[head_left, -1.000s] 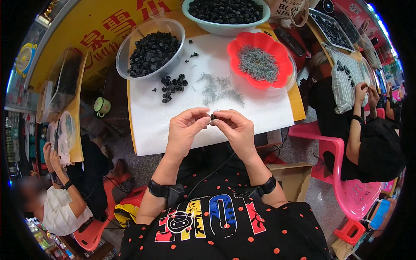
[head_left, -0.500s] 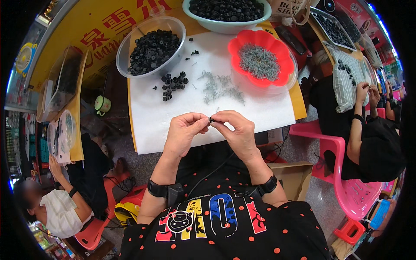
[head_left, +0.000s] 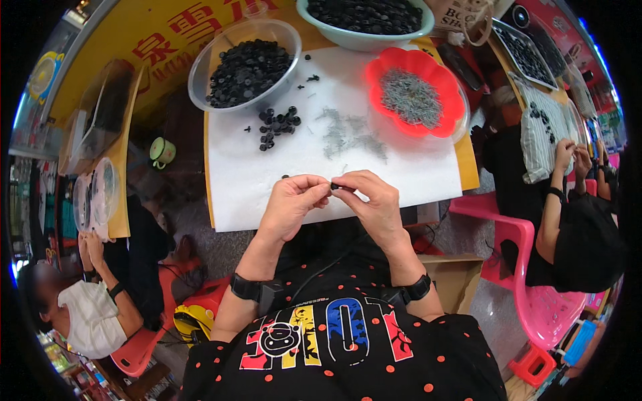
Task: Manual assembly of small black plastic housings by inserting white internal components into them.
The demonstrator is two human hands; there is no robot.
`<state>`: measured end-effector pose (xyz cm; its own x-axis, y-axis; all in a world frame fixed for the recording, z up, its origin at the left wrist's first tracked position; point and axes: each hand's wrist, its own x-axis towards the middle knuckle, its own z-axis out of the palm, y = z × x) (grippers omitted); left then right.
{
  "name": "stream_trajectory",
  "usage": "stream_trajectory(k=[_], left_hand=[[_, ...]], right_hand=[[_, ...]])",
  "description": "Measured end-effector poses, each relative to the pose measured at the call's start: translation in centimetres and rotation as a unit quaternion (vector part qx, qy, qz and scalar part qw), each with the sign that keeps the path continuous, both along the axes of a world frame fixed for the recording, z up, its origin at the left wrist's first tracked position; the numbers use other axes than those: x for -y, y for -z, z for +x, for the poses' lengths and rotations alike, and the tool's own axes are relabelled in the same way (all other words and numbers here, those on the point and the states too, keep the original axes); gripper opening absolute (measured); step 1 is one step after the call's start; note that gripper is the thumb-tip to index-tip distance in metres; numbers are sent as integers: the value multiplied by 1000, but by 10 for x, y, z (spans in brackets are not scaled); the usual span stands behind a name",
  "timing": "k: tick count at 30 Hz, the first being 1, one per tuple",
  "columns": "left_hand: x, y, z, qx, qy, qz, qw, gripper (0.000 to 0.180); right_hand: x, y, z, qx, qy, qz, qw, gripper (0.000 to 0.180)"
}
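My left hand [head_left: 291,204] and my right hand [head_left: 373,200] meet over the near edge of a white sheet [head_left: 254,187], fingertips pinching a small black part [head_left: 334,186] between them. A loose cluster of black parts [head_left: 277,125] lies on the sheet beyond my left hand. A scatter of small grey metal pieces [head_left: 351,134] lies beyond my right hand. A clear bowl of black parts [head_left: 246,63] stands at the far left, a red bowl [head_left: 414,97] of grey pieces at the far right.
A pale green bowl [head_left: 364,20] of black parts sits at the table's far edge. A green mug [head_left: 160,152] stands left of the sheet. One person sits at the right on a pink chair [head_left: 515,267], another at the lower left [head_left: 87,314].
Both hands stay pinched together over the sheet's near edge; the fingers shifted only slightly around the small black part.
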<state>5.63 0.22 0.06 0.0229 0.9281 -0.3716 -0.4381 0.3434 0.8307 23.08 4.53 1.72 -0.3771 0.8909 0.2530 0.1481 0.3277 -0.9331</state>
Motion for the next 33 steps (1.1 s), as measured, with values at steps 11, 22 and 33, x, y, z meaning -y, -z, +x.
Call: stream_trajectory(k=[11,22,33], left_hand=[[14,-15,-89,-295,-149,31,943,15],[25,-2,-56,-526,-43,136,838,23],[23,-2,-66,-66,-125,65,988,26]], right_hand=[[-2,9,7,-118,49,-156,980,16],[6,8,-8,-145,18,-200,969,17],[-4,-14,-30,-47,-46,-116,991,16]])
